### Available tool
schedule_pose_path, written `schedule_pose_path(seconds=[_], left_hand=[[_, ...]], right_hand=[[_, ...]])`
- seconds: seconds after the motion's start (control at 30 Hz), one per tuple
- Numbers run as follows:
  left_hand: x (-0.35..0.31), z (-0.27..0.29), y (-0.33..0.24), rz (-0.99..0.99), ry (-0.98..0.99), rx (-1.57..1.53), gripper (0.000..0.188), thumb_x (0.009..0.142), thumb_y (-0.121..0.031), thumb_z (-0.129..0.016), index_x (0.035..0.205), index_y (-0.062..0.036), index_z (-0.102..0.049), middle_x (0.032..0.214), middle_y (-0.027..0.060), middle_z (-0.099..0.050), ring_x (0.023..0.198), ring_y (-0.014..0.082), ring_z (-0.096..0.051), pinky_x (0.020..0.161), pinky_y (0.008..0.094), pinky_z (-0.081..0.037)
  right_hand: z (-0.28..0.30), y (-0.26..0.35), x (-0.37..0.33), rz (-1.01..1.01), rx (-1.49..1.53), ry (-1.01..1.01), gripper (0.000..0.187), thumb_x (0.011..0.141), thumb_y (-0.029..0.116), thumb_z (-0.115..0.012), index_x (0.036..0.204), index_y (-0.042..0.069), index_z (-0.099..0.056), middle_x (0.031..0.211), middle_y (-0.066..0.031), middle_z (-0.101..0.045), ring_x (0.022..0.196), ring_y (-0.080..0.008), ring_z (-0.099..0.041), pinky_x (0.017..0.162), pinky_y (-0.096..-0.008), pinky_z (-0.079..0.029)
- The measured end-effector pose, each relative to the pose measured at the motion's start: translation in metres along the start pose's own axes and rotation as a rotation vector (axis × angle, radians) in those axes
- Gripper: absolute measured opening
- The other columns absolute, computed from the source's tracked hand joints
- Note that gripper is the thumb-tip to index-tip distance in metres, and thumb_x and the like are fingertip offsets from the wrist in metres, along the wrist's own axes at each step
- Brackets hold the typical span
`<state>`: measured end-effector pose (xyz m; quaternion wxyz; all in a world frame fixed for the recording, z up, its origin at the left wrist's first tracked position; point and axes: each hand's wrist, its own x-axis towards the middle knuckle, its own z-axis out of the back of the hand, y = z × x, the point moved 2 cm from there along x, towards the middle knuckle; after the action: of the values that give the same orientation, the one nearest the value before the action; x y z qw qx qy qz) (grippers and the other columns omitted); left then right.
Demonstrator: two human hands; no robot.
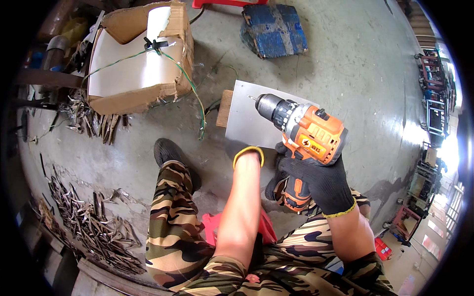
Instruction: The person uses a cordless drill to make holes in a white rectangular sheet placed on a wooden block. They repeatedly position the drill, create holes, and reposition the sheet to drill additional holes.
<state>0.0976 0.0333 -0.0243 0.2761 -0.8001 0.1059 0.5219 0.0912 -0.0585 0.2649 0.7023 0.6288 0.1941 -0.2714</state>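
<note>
My right hand (328, 182), in a black knit glove with a yellow cuff, is closed around the grip of an orange and black cordless drill (316, 133). A thin bit (251, 97) sticks out of the chuck and points left, above a flat light-grey sheet (249, 113). My left hand (238, 147), gloved too, is at the near edge of the sheet; its fingers are hidden. A wooden block (224, 108) shows from under the sheet's left edge. The drill covers the right part of the sheet.
A torn cardboard box (140, 101) holding white sheets stands at the far left, with a green wire (190, 81) across it. Beyond the sheet lies a blue taped bundle (274, 30). Metal pieces (94, 222) are heaped at left. Wheeled racks (419, 177) line the right.
</note>
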Motion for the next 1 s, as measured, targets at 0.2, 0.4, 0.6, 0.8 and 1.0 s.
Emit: schedule_pose_path(seconds=[0.2,0.4,0.6,0.8,1.0], left_hand=[[-0.035,0.048,0.024,0.025,-0.351,-0.13,0.043,0.097,-0.018,-0.057,0.138,-0.0044,-0.056,0.124,0.008,-0.065,0.102,0.0208,-0.063,0.089,0.0362,-0.049],[-0.062,0.021,0.028,-0.199,-0.104,0.124,0.03,0.094,-0.017,-0.067,0.12,-0.0053,-0.06,0.108,0.005,-0.065,0.091,0.0164,-0.061,0.077,0.0343,-0.049],[-0.038,0.024,0.037,-0.198,-0.032,0.206,0.013,0.095,-0.008,-0.064,0.107,-0.0011,-0.063,0.095,0.007,-0.066,0.077,0.0144,-0.061,0.066,0.0317,-0.05],[-0.022,0.021,0.049,-0.254,-0.026,0.288,0.012,0.096,-0.005,-0.058,0.104,0.0007,-0.066,0.093,0.0083,-0.069,0.079,0.018,-0.066,0.071,0.0335,-0.054],[-0.015,0.018,0.043,-0.284,-0.127,0.731,0.041,0.094,-0.044,-0.06,0.102,-0.0053,-0.071,0.1,0.0211,-0.072,0.094,0.0421,-0.069,0.081,0.0481,-0.052]], right_hand=[[0.009,-0.012,0.004,0.021,0.007,-0.009,0.04,0.085,-0.007,-0.066,0.124,-0.003,-0.064,0.116,-0.0097,-0.074,0.101,-0.0154,-0.07,0.09,-0.0287,-0.055],[0.013,-0.028,0.022,0.149,-0.304,-0.002,0.036,0.082,0.008,-0.076,0.116,-0.003,-0.069,0.108,-0.0111,-0.075,0.093,-0.0152,-0.071,0.084,-0.0309,-0.055],[0.016,-0.051,0.038,0.305,-0.701,0.093,0.041,0.078,0.022,-0.083,0.112,0.002,-0.072,0.101,-0.0152,-0.076,0.092,-0.0248,-0.075,0.084,-0.0357,-0.057],[0.015,-0.075,0.046,0.288,-0.976,0.107,0.042,0.077,0.03,-0.084,0.108,0.005,-0.073,0.097,-0.0178,-0.075,0.09,-0.0359,-0.073,0.078,-0.0412,-0.058],[0.006,-0.075,0.06,0.293,-0.94,0.12,0.041,0.077,0.028,-0.083,0.109,0.004,-0.073,0.097,-0.0173,-0.075,0.092,-0.034,-0.073,0.08,-0.04,-0.057]])
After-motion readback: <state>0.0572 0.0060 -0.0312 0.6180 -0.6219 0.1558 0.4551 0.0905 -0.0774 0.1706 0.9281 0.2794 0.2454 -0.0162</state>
